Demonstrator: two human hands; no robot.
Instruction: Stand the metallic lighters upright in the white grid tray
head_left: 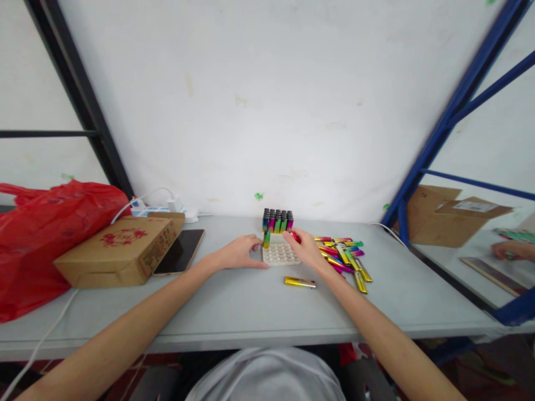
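A pale tray with rows of round holes lies flat on the grey table. One green-and-yellow lighter stands upright at its far left corner. My left hand is at the tray's left side, thumb and fingers apart, the thumb tip by the near left corner. Over the tray's right side, my right hand pinches a red lighter, partly hidden by the fingers. Behind the tray stands a block of upright lighters with black tops. A single gold lighter lies in front.
Loose shiny lighters are heaped right of my right hand. To the left are a cardboard box, a dark phone or tablet, a red bag and a power strip. Beyond the blue frame, another person's hand shows.
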